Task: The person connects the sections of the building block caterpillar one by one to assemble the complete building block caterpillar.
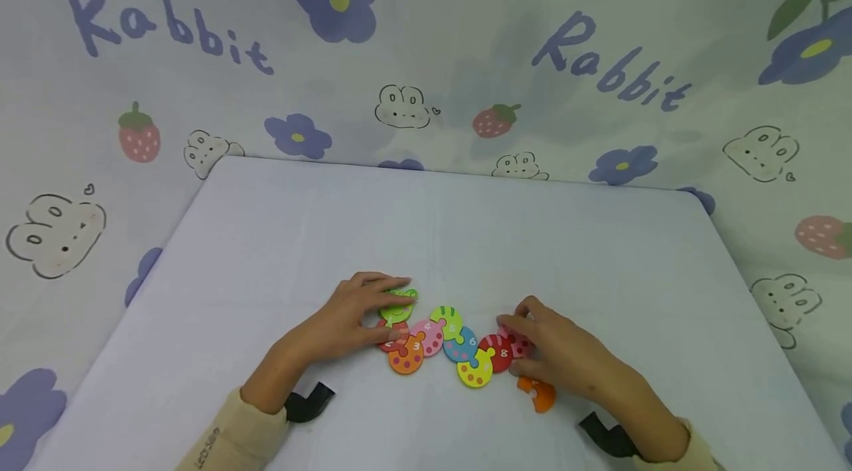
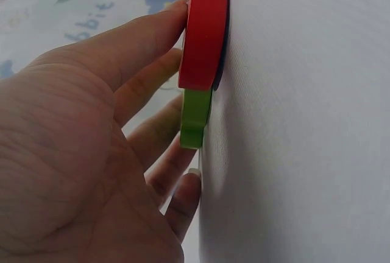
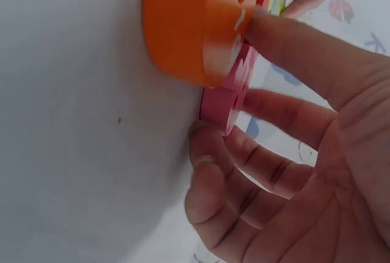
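A chain of colourful numbered jigsaw pieces lies curved across the white table. My left hand (image 1: 346,317) rests with extended fingers on its left end, over the green face piece (image 1: 398,312) and the red piece (image 2: 204,38) beside it. The orange piece (image 1: 406,358) marked 3 joins below. My right hand (image 1: 555,345) grips the pink piece (image 3: 218,106) at the right end, thumb on the near side and fingers round the far edge. It adjoins the red piece (image 1: 495,354) marked 8. Just below lies a separate orange piece (image 1: 544,397), with a notch in it.
Between the hands run a pink piece (image 1: 429,341), a light green one (image 1: 447,319), a blue one (image 1: 459,347) and a yellow one (image 1: 474,373). Black straps (image 1: 311,403) hang at both wrists. A rabbit-print cloth (image 1: 452,57) stands behind the white table (image 1: 413,234).
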Available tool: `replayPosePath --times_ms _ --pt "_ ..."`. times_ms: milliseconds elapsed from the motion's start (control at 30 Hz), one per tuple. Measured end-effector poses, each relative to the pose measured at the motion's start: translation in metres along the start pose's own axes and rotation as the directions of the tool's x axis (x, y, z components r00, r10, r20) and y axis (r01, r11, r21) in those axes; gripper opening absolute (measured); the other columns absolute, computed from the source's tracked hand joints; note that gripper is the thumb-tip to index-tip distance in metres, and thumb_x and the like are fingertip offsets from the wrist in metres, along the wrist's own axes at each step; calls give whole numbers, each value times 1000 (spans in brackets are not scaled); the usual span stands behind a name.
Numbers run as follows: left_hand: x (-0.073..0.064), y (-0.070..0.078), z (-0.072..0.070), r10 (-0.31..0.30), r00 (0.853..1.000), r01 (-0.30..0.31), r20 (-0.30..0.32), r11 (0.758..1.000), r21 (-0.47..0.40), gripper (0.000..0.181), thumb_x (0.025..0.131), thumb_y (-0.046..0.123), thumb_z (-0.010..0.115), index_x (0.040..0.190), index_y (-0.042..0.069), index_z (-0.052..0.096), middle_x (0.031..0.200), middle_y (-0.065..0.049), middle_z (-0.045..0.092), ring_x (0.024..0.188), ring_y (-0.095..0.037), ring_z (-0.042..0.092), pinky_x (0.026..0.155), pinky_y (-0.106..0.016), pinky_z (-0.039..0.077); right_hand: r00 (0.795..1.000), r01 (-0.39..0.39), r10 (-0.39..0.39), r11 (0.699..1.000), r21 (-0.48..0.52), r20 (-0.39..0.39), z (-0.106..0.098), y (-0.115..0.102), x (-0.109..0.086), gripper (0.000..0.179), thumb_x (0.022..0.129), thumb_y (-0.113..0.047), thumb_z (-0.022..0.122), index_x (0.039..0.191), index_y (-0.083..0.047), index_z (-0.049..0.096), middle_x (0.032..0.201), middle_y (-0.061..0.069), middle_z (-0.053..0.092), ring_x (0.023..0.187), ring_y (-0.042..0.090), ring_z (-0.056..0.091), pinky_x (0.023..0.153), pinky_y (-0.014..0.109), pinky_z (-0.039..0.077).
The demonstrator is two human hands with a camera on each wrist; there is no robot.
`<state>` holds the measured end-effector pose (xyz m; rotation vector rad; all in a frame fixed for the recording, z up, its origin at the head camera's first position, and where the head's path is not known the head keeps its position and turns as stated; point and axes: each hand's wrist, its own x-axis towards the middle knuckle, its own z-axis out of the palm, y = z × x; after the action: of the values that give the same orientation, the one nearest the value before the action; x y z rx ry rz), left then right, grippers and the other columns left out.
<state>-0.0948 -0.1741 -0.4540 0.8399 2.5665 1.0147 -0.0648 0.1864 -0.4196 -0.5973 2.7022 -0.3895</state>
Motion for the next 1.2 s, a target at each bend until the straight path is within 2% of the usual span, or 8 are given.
replayPosePath --times_ms 267,433,533,633,767,933,1100,1200 --pt "0 0 0 2 1000 -2 1 1000 9 54 93 31 81 144 26 66 162 5 45 150 -27 31 115 -62 24 993 -113 112 992 55 21 4 8 -18 91 73 -50 94 150 -18 57 133 -2 57 119 18 58 95 43 57" --pt "1 -1 1 -2 1000 2 -8 1000 15 53 92 32 81 144 26 67 161 6 45 149 -27 31 115 -63 24 984 -177 175 983 51 38 9 5 -34 104 64 -53 98 148 -10 54 128 0 59 118 19 56 97 46 56" --pt "1 -1 1 -4 1000 4 -13 1000 10 53 92 33 82 143 26 67 161 6 46 149 -27 31 115 -63 24 973 -226 222 971 77 57 13 2 -44 90 63 -44 101 135 -11 59 116 -4 61 106 14 58 93 44 58" --pt "1 -1 1 -1 1000 1 -10 1000 4 53 92 33 82 143 26 68 161 6 46 150 -27 31 115 -64 23 974 -223 219 971 88 55 19 2 -52 62 71 -33 98 119 -18 61 98 -12 58 90 7 55 86 35 58" --pt "1 -1 0 9 1000 -9 -10 1000 9 53 92 34 81 143 26 67 161 5 46 149 -27 31 115 -65 23 981 -192 189 980 53 43 26 0 -59 39 83 -28 89 106 -25 58 81 -16 49 74 4 48 69 26 52" --pt "0 -3 0 10 1000 -10 -13 1000 11 53 92 35 81 143 26 67 161 5 46 149 -28 31 114 -65 24 987 -140 136 989 46 90 30 -3 -63 35 85 -34 87 96 -26 55 75 -15 47 67 4 46 62 25 45" --pt "-1 -3 1 10 1000 -10 -13 1000 9 53 92 32 82 143 25 68 161 4 47 149 -28 31 114 -64 23 981 1 -28 990 138 194 29 -16 -64 31 86 -35 87 92 -28 58 74 -18 48 67 1 46 61 24 45" --pt "1 -2 1 20 1000 -20 -14 1000 13 53 93 35 81 143 26 67 161 5 46 149 -28 31 114 -64 24 979 146 -159 984 105 126 28 -25 -61 29 86 -32 87 103 -28 64 89 -18 54 81 1 51 68 22 52"
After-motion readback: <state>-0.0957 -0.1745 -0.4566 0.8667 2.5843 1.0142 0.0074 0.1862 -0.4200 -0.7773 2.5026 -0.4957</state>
